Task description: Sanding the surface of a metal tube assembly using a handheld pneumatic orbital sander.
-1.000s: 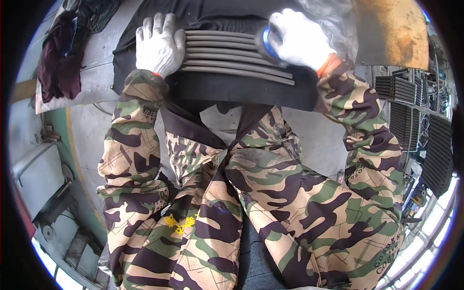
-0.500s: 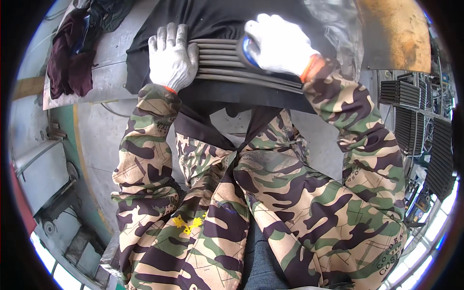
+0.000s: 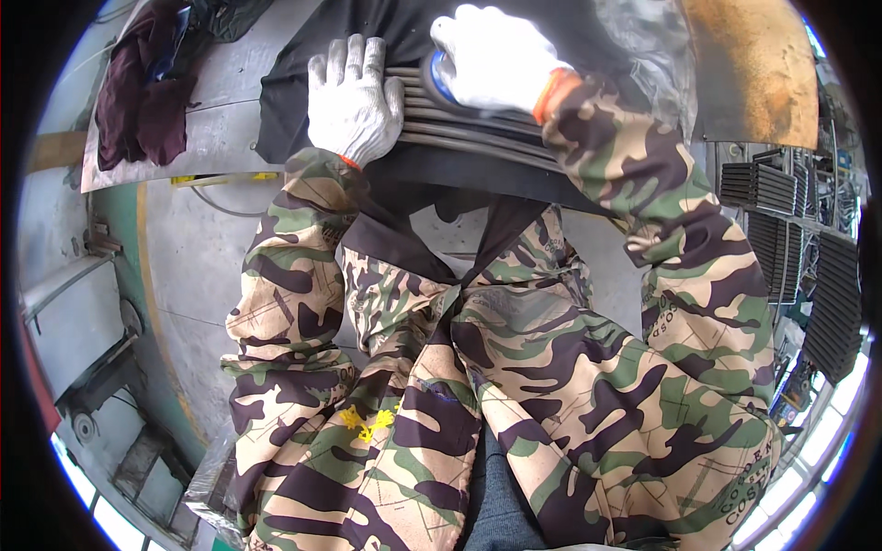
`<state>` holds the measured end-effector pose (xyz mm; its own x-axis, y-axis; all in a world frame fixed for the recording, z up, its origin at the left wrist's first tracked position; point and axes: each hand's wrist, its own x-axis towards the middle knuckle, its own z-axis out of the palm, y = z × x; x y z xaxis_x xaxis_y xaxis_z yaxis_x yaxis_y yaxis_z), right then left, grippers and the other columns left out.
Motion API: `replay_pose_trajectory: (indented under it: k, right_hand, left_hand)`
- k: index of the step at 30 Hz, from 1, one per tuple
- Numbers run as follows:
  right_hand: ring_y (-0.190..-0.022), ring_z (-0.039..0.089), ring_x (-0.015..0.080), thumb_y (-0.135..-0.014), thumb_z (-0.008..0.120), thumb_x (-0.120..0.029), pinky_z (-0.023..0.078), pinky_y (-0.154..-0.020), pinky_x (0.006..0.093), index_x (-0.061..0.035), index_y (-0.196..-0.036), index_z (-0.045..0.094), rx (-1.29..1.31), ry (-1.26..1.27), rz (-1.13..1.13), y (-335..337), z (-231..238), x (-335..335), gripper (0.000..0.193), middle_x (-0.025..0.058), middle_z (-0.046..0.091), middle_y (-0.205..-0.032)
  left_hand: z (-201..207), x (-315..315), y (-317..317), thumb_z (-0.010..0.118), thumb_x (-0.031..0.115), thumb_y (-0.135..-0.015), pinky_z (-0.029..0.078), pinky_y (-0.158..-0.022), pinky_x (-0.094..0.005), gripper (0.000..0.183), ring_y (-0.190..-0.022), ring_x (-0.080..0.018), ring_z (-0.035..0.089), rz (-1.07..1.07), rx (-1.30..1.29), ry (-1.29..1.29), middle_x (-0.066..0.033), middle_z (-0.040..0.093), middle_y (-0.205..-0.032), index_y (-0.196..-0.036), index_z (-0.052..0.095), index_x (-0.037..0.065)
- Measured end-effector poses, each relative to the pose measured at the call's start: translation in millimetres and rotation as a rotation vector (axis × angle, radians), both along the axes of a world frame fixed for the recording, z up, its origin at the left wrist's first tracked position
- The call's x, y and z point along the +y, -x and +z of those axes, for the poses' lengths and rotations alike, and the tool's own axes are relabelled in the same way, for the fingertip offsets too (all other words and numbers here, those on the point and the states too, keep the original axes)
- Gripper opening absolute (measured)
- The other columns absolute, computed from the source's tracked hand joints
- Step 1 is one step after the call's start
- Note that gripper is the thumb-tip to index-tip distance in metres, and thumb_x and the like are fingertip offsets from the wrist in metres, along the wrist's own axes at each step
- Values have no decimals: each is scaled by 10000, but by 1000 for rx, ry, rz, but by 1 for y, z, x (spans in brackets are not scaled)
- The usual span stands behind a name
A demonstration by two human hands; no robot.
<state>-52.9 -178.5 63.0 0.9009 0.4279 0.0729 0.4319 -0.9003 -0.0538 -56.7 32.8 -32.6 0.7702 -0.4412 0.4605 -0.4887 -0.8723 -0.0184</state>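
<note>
Several thin grey metal rods (image 3: 478, 136) lie side by side across a black cloth (image 3: 287, 119) on the table in front of me. My left hand (image 3: 354, 108), in a white knit glove, rests flat over the rods' left end with its fingers stretched out. In its white glove, my right hand (image 3: 501, 66) is closed round a round pad-like tool (image 3: 441, 81), blue with a dark rim. That tool sits against the rods, just right of my left hand. Its underside and the fingers gripping it are partly hidden.
Maroon clothing (image 3: 138, 115) lies on the left part of the grey tabletop (image 3: 225, 124). Crumpled clear plastic (image 3: 643, 41) and a brown-stained board (image 3: 758, 73) are at the right. Stacks of dark ribbed bars (image 3: 761, 184) stand beyond the table's right side.
My right hand has moved left along the rods with the blue tool, closer to my left hand. The left hand stays flat on the rods; the whole view has shifted slightly.
</note>
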Motion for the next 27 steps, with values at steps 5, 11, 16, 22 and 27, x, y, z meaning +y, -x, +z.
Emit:
replay_pose_trajectory:
  k: [5,11,16,22,27]
  right_hand:
    - [-958,692,418,-915,605,-282,569,-836,526,-62,-1007,680,17,-52,-20,-10,9,-1,250,219,694,-1002]
    - [-957,692,418,-910,600,-260,568,-832,530,-55,-1017,687,85,-40,-38,5,10,-11,247,220,699,-1012]
    - [-924,691,423,-905,605,-259,570,-810,531,-55,-992,688,-12,-80,16,-1,9,-8,237,223,697,-991]
    - [-932,689,423,-904,607,-257,568,-815,533,-63,-988,679,36,-99,-23,0,4,-13,223,218,685,-994]
    - [-1108,731,391,-892,645,-222,599,-919,508,-89,-1279,707,130,5,-95,-21,1,-15,414,195,732,-1186]
  left_hand:
    - [6,2,3,599,312,-971,356,-1148,-556,530,-1347,-421,518,8,-13,-12,-224,588,-1447,-1432,592,49]
    - [0,-7,-6,634,319,-920,386,-1083,-565,497,-1248,-394,550,-70,-67,68,-207,621,-1368,-1323,656,30]
    - [3,8,-2,637,326,-920,387,-1080,-578,496,-1246,-398,554,-5,-90,-7,-214,638,-1348,-1314,664,27]
    - [7,-3,-11,585,345,-988,371,-1126,-555,531,-1341,-419,523,29,54,-82,-233,589,-1445,-1423,600,41]
    - [-5,0,-19,550,354,-1003,356,-1147,-573,541,-1380,-446,498,63,74,-87,-262,567,-1467,-1437,582,32]
